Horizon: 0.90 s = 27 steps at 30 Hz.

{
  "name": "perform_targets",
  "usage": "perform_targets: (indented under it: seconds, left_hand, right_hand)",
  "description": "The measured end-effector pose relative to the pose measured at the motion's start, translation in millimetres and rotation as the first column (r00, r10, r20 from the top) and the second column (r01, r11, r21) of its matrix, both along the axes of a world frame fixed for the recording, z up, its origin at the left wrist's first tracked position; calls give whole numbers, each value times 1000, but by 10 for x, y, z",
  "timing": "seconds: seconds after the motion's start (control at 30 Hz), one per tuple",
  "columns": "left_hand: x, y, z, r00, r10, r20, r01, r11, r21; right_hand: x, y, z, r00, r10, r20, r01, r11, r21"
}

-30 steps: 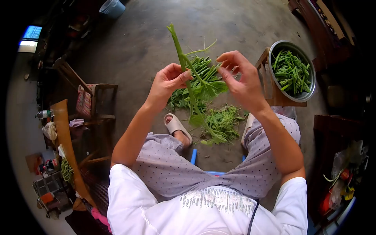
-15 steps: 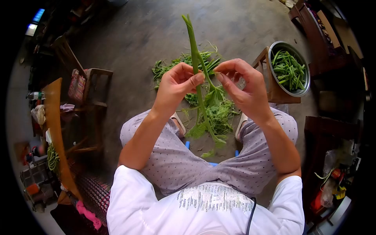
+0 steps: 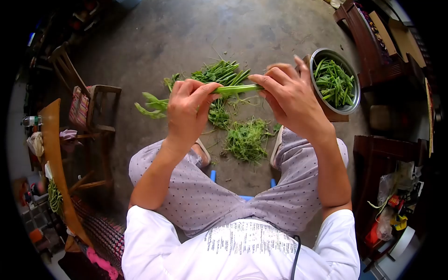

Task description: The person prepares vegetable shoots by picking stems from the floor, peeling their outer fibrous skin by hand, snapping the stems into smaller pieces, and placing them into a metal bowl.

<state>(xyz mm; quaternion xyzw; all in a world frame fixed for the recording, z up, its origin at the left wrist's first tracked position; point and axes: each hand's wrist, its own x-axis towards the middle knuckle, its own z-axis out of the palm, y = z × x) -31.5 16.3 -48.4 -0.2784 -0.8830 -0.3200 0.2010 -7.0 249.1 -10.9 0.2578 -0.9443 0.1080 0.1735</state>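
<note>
A green leafy vine stalk (image 3: 239, 88) is stretched level between my hands, in front of my knees. My left hand (image 3: 186, 105) grips it near the middle, and its leafy end sticks out to the left. At the bare right end, the thumb and index finger of my right hand (image 3: 291, 95) pinch the stalk, with the other fingers raised and slightly blurred. Beyond my hands a heap of green stems and leaves (image 3: 221, 72) lies on the floor. Nearer, between my feet, sits a pile of curly tendrils and trimmings (image 3: 247, 140).
At the right a metal basin (image 3: 344, 110) of cut green stems stands on a wooden stool (image 3: 332, 114). A wooden chair (image 3: 88, 102) is at the left, behind a wooden board edge (image 3: 59, 158). Dark wooden furniture (image 3: 387, 154) lines the right side.
The stalk has turned from upright to level, its leafy end now pointing left. My right hand has closed on its other end. The view has shifted slightly.
</note>
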Motion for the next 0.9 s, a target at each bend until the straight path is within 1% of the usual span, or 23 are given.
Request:
perform_targets:
  seconds: [0.03, 0.07, 0.13, 0.2, 0.27, 0.5, 0.7, 0.77, 0.8, 0.87, 0.9]
  left_hand:
    - [-17, -17, 5, 999, -4, -36, 4, 1000, -1]
    - [-29, -32, -1, 999, -3, -34, 3, 1000, 0]
    - [-40, -59, -7, 996, 6, -89, -10, 999, -41]
    - [-39, -74, -2, 996, -3, -88, 0, 999, -39]
    - [-28, -78, 7, 996, -16, -88, 12, 999, -37]
    - [4, -78, 32, 997, -14, -82, 12, 1000, -19]
    - [24, -78, 80, 997, -20, -73, 18, 999, -28]
    - [10, -83, 78, 997, -16, -79, 14, 1000, -22]
    - [-7, -90, 67, 996, -10, -89, 8, 1000, -17]
    - [-32, -115, 64, 995, -2, -99, 1, 1000, -12]
    - [-47, -134, 71, 994, 18, -103, -19, 1000, -10]
  right_hand:
    - [0, 11, -43, 995, 28, 95, -24, 999, -44]
    - [0, 10, -70, 981, 60, 186, -44, 995, -89]
    - [5, -26, -97, 983, 82, 167, -64, 992, -113]
    - [5, -51, -98, 984, 105, 146, -85, 987, -138]
    - [9, -58, -88, 982, 92, 167, -72, 990, -125]
    - [18, -90, -111, 989, 35, 147, -15, 991, -134]
    - [30, -96, -94, 980, -1, 200, 32, 988, -151]
    - [29, -79, -96, 939, 58, 338, 35, 965, -261]
    - [29, -73, -85, 939, 59, 338, 33, 965, -261]
    - [38, -55, -46, 882, 211, 422, 42, 855, -516]
    - [32, -27, -26, 881, 212, 422, 42, 856, -516]
